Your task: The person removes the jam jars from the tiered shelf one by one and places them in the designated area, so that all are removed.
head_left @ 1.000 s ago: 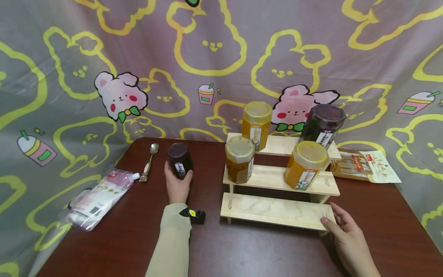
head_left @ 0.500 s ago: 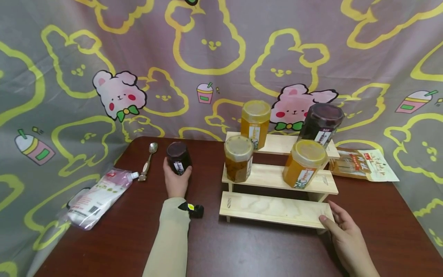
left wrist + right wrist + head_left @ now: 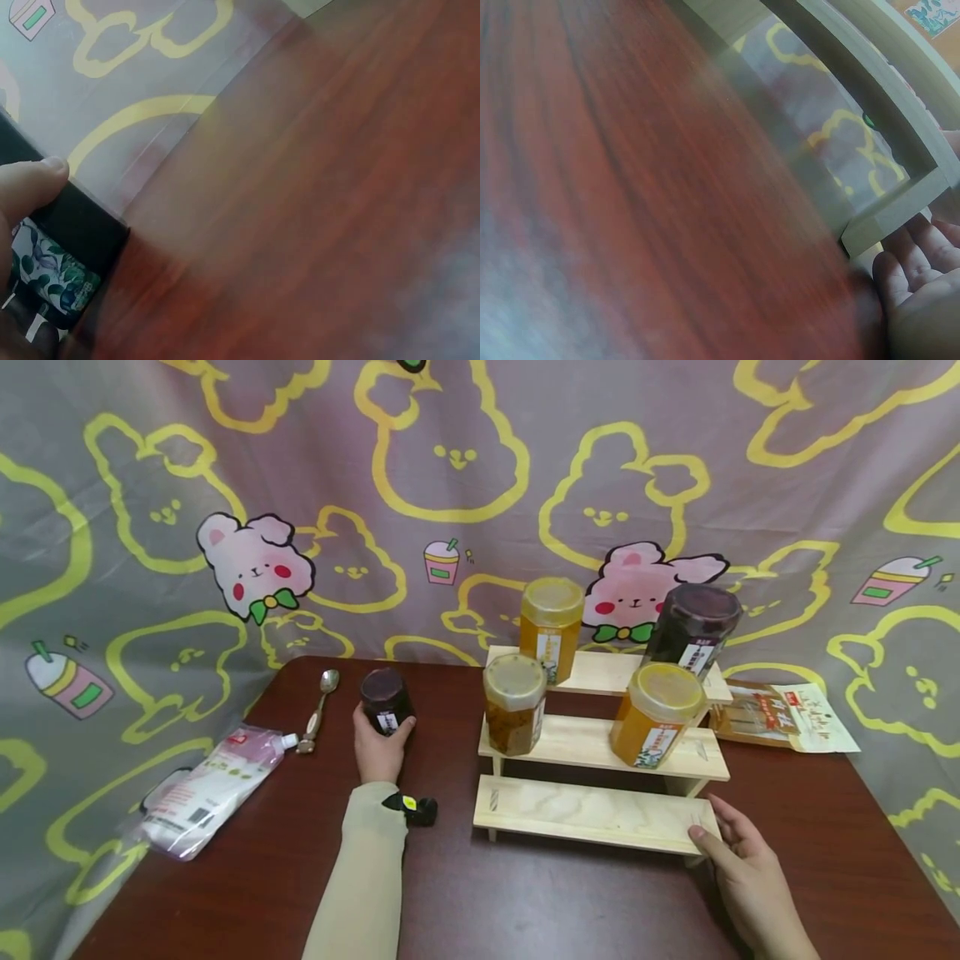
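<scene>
My left hand (image 3: 381, 750) grips a dark purple jar (image 3: 385, 697) that stands upright on the table, left of the rack. In the left wrist view the thumb lies across the dark jar (image 3: 82, 232), above its leaf-patterned label. My right hand (image 3: 750, 868) holds the right end of a three-step wooden rack (image 3: 592, 810), thumb on the bottom step. Beside the rack's leg (image 3: 896, 210), its fingers show in the right wrist view. An amber jar (image 3: 516, 706) and an orange jar (image 3: 656, 718) stand on the middle step; a yellow jar (image 3: 551, 631) and another dark jar (image 3: 692, 631) stand on the top.
At the left lie a spoon (image 3: 318, 714) and a spouted plastic pouch (image 3: 217, 789). A flat food packet (image 3: 787, 717) lies behind the rack on the right. A patterned curtain (image 3: 457, 460) surrounds the reddish-brown table (image 3: 450, 893) at the back and sides.
The whole head view has drifted slightly left. Both hands keep their places on the dark jar and the rack.
</scene>
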Demonstrator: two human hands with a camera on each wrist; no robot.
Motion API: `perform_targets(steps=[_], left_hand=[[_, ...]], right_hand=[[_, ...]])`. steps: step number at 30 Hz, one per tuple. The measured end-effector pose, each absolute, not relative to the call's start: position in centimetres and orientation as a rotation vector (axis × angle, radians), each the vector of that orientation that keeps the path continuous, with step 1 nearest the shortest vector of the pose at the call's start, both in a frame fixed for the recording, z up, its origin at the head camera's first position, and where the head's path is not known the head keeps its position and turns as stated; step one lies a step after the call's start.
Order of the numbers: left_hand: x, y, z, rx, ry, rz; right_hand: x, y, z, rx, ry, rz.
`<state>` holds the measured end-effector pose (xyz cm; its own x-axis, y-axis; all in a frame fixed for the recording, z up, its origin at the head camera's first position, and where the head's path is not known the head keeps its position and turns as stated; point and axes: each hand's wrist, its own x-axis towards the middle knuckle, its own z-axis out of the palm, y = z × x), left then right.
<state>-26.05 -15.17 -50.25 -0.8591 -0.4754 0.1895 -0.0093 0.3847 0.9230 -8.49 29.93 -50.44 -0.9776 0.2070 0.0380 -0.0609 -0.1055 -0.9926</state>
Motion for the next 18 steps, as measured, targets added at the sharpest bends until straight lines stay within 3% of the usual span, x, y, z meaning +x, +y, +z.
perform_targets(steps=[18], left_hand=[[-23.5, -15.0, -49.9, 0.300, -2.349, -1.509]], right_hand=[[-8.5, 29.9, -50.5, -0.164, -1.980, 2.193]])
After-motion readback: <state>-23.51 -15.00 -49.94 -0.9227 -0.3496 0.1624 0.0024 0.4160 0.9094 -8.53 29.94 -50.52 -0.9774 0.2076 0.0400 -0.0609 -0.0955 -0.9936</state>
